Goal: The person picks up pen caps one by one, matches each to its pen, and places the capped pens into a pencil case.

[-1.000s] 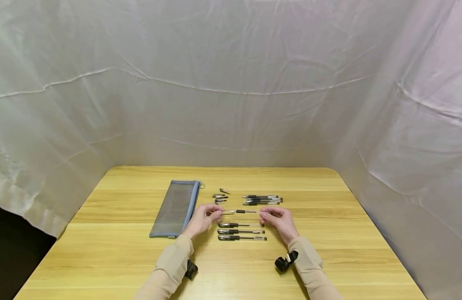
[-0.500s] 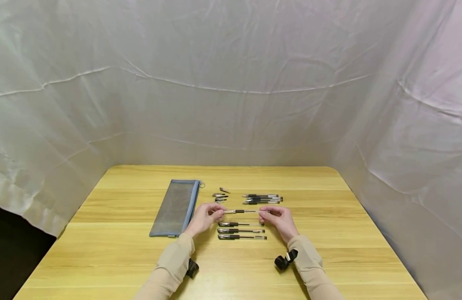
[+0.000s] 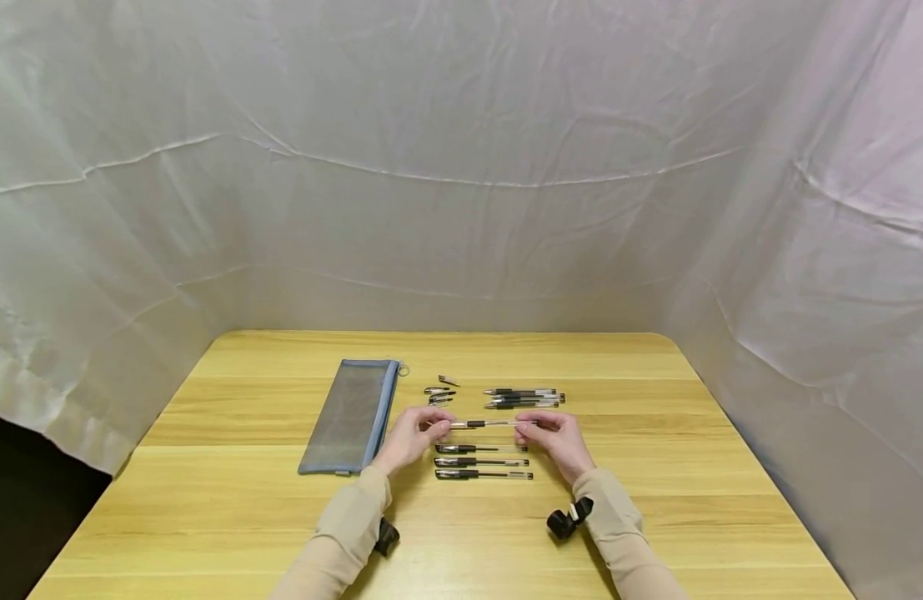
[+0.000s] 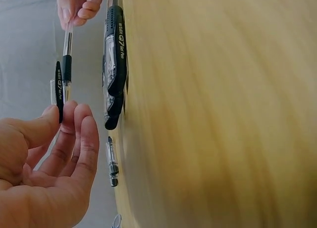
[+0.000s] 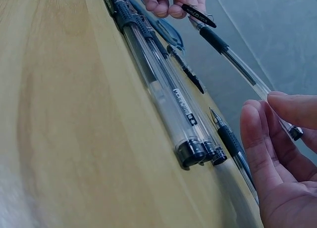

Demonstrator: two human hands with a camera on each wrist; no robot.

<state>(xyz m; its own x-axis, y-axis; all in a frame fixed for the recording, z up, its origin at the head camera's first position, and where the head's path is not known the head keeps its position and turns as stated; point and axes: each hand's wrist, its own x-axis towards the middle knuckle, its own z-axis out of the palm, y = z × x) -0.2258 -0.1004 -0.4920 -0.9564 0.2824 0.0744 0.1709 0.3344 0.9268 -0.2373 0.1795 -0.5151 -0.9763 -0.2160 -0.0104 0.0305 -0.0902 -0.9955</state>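
My left hand [image 3: 414,437] pinches a pen cap [image 4: 59,92] with a black clip between thumb and fingers. With thumb and fingertips, my right hand [image 3: 557,442] holds the rear of a clear gel pen [image 3: 478,424] that has a black grip. The pen lies level between both hands, its tip pointing left at the cap. In the left wrist view the tip overlaps the cap's side; my left fingers partly hide that end. Nearer to me, several capped gel pens [image 3: 469,476] lie in a row on the table.
Behind the hands, several uncapped gel pens [image 3: 523,403] lie grouped on the wooden table [image 3: 656,517], with loose pen caps [image 3: 438,391] to their left. A grey mesh pouch [image 3: 347,421] with blue edging lies left of the left hand. Pale curtains [image 3: 461,233] surround the table.
My left hand has shifted slightly right with the cap, and my right hand slightly left with the pen. The cap has come more into line with the pen's tip.
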